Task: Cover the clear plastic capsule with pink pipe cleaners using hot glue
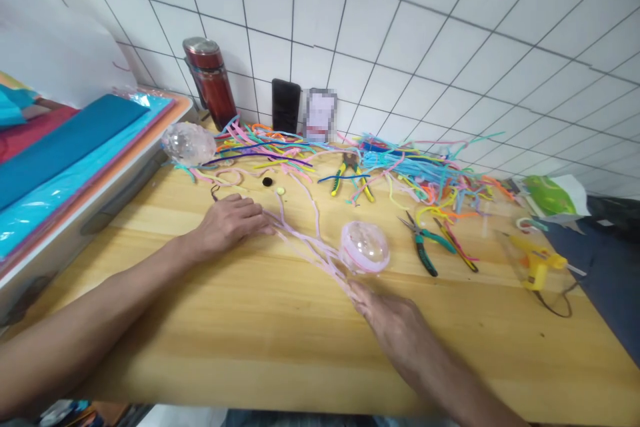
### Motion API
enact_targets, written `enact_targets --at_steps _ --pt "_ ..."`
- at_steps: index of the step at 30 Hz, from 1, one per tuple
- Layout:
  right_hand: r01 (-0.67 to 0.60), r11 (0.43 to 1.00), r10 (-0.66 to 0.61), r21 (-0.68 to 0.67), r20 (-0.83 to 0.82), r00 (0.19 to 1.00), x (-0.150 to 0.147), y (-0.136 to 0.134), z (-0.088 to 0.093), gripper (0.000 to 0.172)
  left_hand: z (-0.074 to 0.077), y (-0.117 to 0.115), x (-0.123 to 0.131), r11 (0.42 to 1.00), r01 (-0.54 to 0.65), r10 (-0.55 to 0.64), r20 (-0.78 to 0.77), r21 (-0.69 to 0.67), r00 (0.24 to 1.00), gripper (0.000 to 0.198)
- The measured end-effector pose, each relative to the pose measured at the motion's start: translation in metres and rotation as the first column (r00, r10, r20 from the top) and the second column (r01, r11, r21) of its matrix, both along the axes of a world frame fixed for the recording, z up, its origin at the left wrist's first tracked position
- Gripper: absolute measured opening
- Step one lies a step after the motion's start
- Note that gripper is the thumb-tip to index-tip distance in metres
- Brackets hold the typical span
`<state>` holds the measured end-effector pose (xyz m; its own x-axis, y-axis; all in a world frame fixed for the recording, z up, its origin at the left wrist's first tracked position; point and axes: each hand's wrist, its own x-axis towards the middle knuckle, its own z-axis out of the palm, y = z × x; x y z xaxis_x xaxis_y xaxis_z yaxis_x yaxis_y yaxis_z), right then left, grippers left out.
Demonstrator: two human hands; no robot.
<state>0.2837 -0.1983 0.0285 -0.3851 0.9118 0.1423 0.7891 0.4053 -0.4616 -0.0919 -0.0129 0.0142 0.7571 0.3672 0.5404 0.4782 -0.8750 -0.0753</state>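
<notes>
Lilac fuzzy strands (333, 257) run between left hand (234, 221) and right hand (390, 315), pinched by both — a sideways pull could drag the clear dome (367, 247) lying just beside.

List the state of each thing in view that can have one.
Pale lilac fuzzy stems: bunched, spanning left hand to right hand
Slim pliers with green handles: handles apart
Pliers with yellow handles: handles apart
Red metal flask: lid on
Black rectangular phone: upright, screen dark
Yellow plastic glue gun: lying down
Clear plastic dome: resting on wooden table
Multicoloured fuzzy stems: scattered
</notes>
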Motion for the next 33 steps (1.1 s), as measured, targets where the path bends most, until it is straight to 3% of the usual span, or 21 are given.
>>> enact_targets --at_steps 4,9,13,15,20,22,24,27,30,33 --pt "0.021 0.999 -0.022 0.026 0.053 0.998 0.001 0.002 -0.005 0.026 -0.010 0.003 0.000 0.993 -0.076 0.074 -0.032 -0.086 0.997 0.038" --pt "-0.094 0.979 0.063 0.180 0.173 0.983 -0.003 0.008 -0.017 0.034 -0.014 0.005 0.006 0.989 -0.089 0.078 -0.094 -0.118 0.993 0.043" --pt "-0.094 0.965 0.053 0.246 0.171 0.984 -0.010 0.018 -0.023 0.030 -0.016 0.014 0.000 0.978 -0.130 0.110 -0.127 -0.165 0.986 0.047" --pt "-0.105 0.961 0.065 0.255 0.158 0.985 -0.013 0.021 -0.025 0.023 -0.015 0.017 -0.004 0.973 -0.175 0.153 -0.141 -0.154 0.978 0.049" --pt "-0.091 0.950 0.061 0.299 0.111 0.992 -0.009 0.023 -0.026 0.030 -0.009 0.004 0.006 0.951 -0.310 0.309 -0.098 0.008 0.946 0.036" --pt "-0.113 0.944 0.087 0.310 0.095 0.992 -0.007 0.022 -0.024 0.028 -0.008 -0.006 0.024 0.966 -0.260 0.260 -0.061 0.011 0.964 0.049" --pt "-0.149 0.934 0.122 0.324 0.100 0.987 -0.006 0.022 -0.022 0.026 -0.009 -0.014 0.048 0.992 -0.109 0.102 -0.106 -0.061 0.989 0.064" --pt "-0.190 0.925 0.158 0.329 0.122 0.980 -0.006 0.022 -0.022 0.023 -0.015 -0.011 0.077 0.996 0.033 -0.049 -0.195 -0.080 0.980 0.048" --pt "-0.201 0.924 0.172 0.325 0.117 0.978 -0.007 0.022 -0.023 0.022 -0.019 -0.001 0.082 0.997 -0.035 0.019 -0.236 -0.063 0.972 0.027" --pt "-0.207 0.920 0.183 0.332 0.103 0.978 -0.007 0.022 -0.023 0.017 -0.019 0.004 0.068 0.990 -0.136 0.125 -0.222 -0.032 0.967 0.039"
